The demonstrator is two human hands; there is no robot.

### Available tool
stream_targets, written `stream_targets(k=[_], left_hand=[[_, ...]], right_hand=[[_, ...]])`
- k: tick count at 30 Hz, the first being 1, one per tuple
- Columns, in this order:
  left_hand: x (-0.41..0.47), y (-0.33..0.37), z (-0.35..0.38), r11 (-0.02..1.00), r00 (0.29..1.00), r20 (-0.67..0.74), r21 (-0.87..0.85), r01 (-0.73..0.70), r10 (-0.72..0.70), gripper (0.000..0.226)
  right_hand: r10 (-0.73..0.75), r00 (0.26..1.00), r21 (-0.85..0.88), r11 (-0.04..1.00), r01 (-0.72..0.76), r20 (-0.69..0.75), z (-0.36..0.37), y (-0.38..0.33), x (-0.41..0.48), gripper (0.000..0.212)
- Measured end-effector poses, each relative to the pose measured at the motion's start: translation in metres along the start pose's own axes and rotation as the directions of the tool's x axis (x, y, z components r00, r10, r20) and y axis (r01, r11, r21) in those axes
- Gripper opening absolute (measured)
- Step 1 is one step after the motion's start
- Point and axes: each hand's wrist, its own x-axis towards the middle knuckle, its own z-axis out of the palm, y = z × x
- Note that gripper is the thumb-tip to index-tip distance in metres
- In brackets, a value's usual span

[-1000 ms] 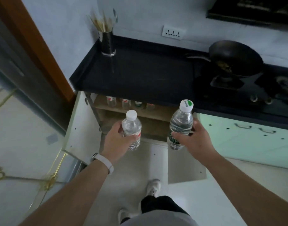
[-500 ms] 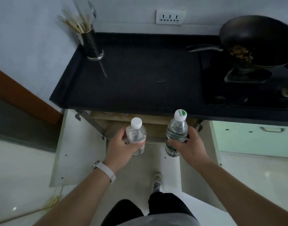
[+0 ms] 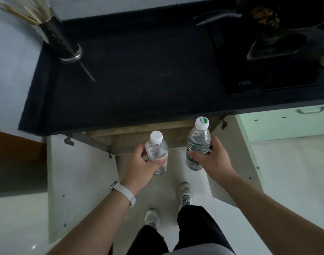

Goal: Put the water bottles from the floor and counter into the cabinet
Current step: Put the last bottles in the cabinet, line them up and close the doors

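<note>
Plainly, each hand, left hand [image 3: 137, 162] and right hand [image 3: 211, 159], wraps curled fingers round a full bottle's middle, left bottle [image 3: 157, 152], right bottle [image 3: 198, 142]; they look heavy, slick and squeezable.

This is a home kitchen. A black counter [image 3: 130, 74] runs along a pale wall. Set into it is a dark hob [image 3: 253, 70], where a wok [image 3: 293, 17] holding cooked food sits on the pan support. A perforated metal holder [image 3: 59, 40] full of chopsticks [image 3: 19, 12] stands in the counter's corner. Below, a cabinet [image 3: 135, 130] stands with white doors swung open beside a mint-green cupboard front [image 3: 278, 124] with a metal handle, above a glossy pale floor [image 3: 295, 172].
</note>
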Motion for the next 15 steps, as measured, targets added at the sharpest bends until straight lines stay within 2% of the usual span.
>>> stream_targets(k=[9, 15], left_hand=[[0.075, -0.089, 0.046, 0.998, 0.995, 0.078, -0.009, -0.056, 0.057, 0.058], [0.153, -0.15, 0.083, 0.998, 0.992, 0.11, -0.026, -0.065, 0.067, 0.06]], right_hand=[[0.013, 0.992, 0.119, 0.993, 0.002, -0.125, 0.053, 0.097, 0.057, 0.05], [-0.049, 0.977, 0.159, 0.984, 0.083, -0.208, 0.082, 0.155, 0.118, 0.05]])
